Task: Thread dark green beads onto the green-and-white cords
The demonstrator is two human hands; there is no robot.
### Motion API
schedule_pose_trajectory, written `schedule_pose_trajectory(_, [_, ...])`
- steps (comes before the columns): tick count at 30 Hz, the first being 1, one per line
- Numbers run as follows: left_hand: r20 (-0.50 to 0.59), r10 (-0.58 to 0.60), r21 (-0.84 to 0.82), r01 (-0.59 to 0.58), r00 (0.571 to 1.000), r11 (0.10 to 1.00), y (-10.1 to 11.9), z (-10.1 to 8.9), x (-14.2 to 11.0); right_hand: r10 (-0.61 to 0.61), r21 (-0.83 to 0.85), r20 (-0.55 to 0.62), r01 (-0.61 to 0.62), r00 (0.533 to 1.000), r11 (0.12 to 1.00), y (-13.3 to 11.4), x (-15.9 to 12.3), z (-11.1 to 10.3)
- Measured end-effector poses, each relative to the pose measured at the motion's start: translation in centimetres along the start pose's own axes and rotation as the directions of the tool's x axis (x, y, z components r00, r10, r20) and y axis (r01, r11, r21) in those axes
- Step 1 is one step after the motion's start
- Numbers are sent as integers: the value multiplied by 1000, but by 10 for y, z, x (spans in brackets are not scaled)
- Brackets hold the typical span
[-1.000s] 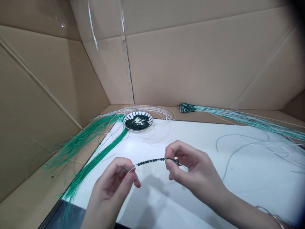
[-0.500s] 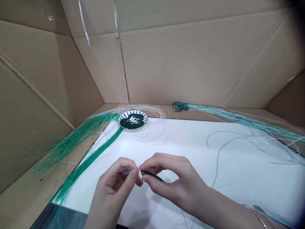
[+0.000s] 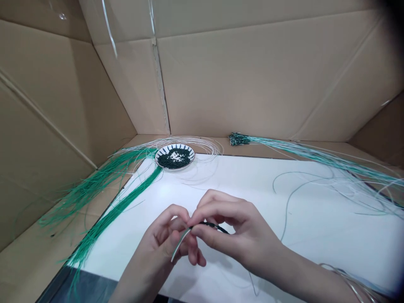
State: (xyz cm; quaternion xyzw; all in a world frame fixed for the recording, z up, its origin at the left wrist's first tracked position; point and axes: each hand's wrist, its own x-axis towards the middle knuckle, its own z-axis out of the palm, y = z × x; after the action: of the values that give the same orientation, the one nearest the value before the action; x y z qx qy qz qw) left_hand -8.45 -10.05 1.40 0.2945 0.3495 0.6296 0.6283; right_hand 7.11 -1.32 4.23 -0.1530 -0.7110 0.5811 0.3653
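Observation:
Between the thumb and fingers of my right hand (image 3: 233, 223) is a short strand of dark beads (image 3: 217, 227), partly covered by the fingers. A green and a white string end (image 3: 179, 247) come out of the strand's left end and slant down across the thumb of my left hand (image 3: 167, 240). My left fingers are curled closely round that end, touching the right fingertips. A thin string (image 3: 252, 284) hangs below my right hand. Beyond my hands stands a striped plate (image 3: 159, 152) of small dark beads.
Green strings (image 3: 126, 206) lie in bundles at the left, with looped white strings (image 3: 208, 145) behind the plate. A bundle of finished-looking beaded ends (image 3: 239, 139) trails strings rightward. Cardboard walls (image 3: 252, 84) enclose the white work surface (image 3: 240, 176).
My hands have drawn closer together, and the bead strand has turned and bowed. Its string ends, pinched between the left fingers before, now point down and toward me.

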Motion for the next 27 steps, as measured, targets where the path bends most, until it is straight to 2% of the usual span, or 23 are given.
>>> schedule_pose_trajectory(2, [-3, 17, 20, -17, 1000, 1000, -4, 3, 1, -16, -47, 8, 17, 1000, 999, 1, -2, 2])
schedule_pose_trajectory(5, [-51, 35, 68, -31, 998, 997, -8, 8, 2, -114, -164, 34, 119, 993, 979, 2, -3, 3])
schedule_pose_trajectory(7, [-98, 63, 133, -49, 993, 990, -9, 8, 3, -204, -256, 59, 213, 977, 943, 2, -4, 2])
schedule_pose_trajectory(10, [-167, 165, 271, -116, 972, 956, -10, 4, 4, -308, -387, 109, 326, 945, 863, 3, -6, -1])
schedule_pose_trajectory(12, [-174, 196, 328, -132, 965, 936, -11, 1, 4, -336, -432, 147, 366, 930, 825, 2, -7, -3])
schedule_pose_trajectory(14, [-185, 204, 349, -130, 961, 928, -11, -1, 4, -307, -429, 191, 361, 932, 828, 1, -7, -6])
schedule_pose_trajectory(17, [-255, 255, 368, -151, 933, 918, -12, 2, 4, -147, -398, 203, 219, 968, 891, -3, -2, -10])
schedule_pose_trajectory(19, [-305, 311, 396, -178, 900, 901, -11, 3, 4, 57, -375, 170, 11, 984, 927, -6, 2, -13])
schedule_pose_trajectory(21, [-329, 360, 422, -205, 873, 883, -9, 0, 4, 280, -336, 152, -216, 948, 917, -9, 6, -18])
schedule_pose_trajectory(23, [-341, 393, 438, -226, 854, 870, -6, -6, 4, 430, -274, 192, -373, 882, 887, -10, 8, -23])
schedule_pose_trajectory(25, [-350, 422, 442, -250, 836, 862, -3, -12, 3, 481, -211, 253, -437, 840, 874, -12, 9, -26])
schedule_pose_trajectory(27, [-365, 448, 426, -282, 816, 860, 0, -18, 3, 487, -164, 283, -459, 826, 873, -13, 10, -27])
